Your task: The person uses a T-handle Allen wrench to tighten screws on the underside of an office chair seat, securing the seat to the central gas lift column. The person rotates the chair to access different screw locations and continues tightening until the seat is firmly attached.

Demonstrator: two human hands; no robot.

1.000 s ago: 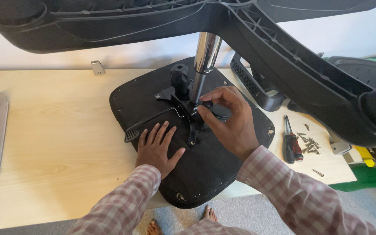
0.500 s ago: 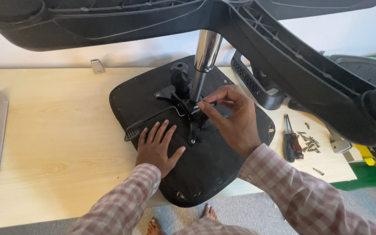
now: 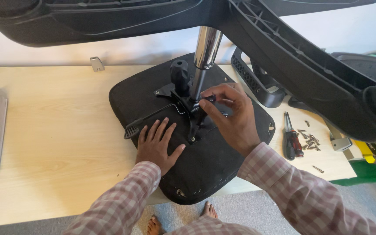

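From overhead, the upturned chair seat [image 3: 223, 161] lies on the wooden table [image 3: 57, 143]. The left hand [image 3: 156, 146] presses flat on it, fingers spread. The right hand [image 3: 233, 117] pinches a small black tool [image 3: 202, 114] at the metal mechanism [image 3: 177, 98] (screws [image 3: 310, 140] lie nearby).

Glossy chrome column [image 3: 206, 48] (matt fabric seat [image 3: 223, 161])

both arms wear long sleeves [image 3: 283, 180] in a pink-and-white check; the feet [image 3: 208, 210] are bare.
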